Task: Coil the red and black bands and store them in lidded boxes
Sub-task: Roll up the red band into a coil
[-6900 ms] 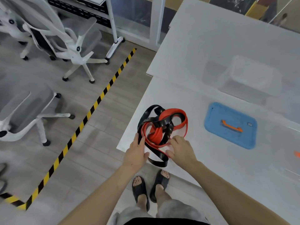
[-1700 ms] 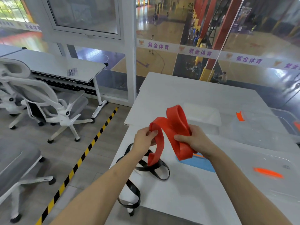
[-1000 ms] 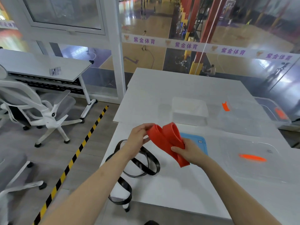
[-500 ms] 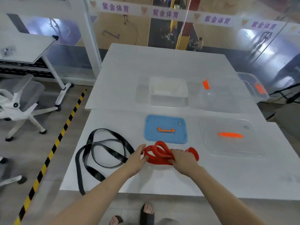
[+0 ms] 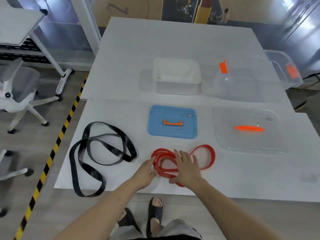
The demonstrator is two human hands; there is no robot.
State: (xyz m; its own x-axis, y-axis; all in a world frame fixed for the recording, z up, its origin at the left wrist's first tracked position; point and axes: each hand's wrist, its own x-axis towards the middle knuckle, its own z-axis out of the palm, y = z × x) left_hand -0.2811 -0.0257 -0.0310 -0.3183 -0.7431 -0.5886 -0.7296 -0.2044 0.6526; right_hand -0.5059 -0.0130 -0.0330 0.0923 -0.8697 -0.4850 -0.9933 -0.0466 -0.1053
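The red band (image 5: 207,155) lies on the white table (image 5: 121,70) near its front edge, partly wound into loops with one loop spread out to the right. My right hand (image 5: 186,166) lies flat on the wound part, fingers spread. My left hand (image 5: 147,168) touches the coil's left edge with its fingertips. The black band (image 5: 97,153) lies loose in several loops at the front left, one loop hanging past the table edge. A blue lid (image 5: 172,122) with an orange handle and a clear lid (image 5: 247,130) lie behind the red band. A white box (image 5: 176,76) and a clear box (image 5: 242,84) stand further back.
Another clear box (image 5: 285,68) with an orange clip sits at the far right edge. Office chairs (image 5: 19,87) and a yellow-black floor stripe (image 5: 57,144) are to the left of the table. My sandalled feet (image 5: 152,213) stand at the table's front edge.
The red band came down from mid-air onto the table and now lies more spread out. My right hand went from gripping it to lying flat on it. The view tilted downward.
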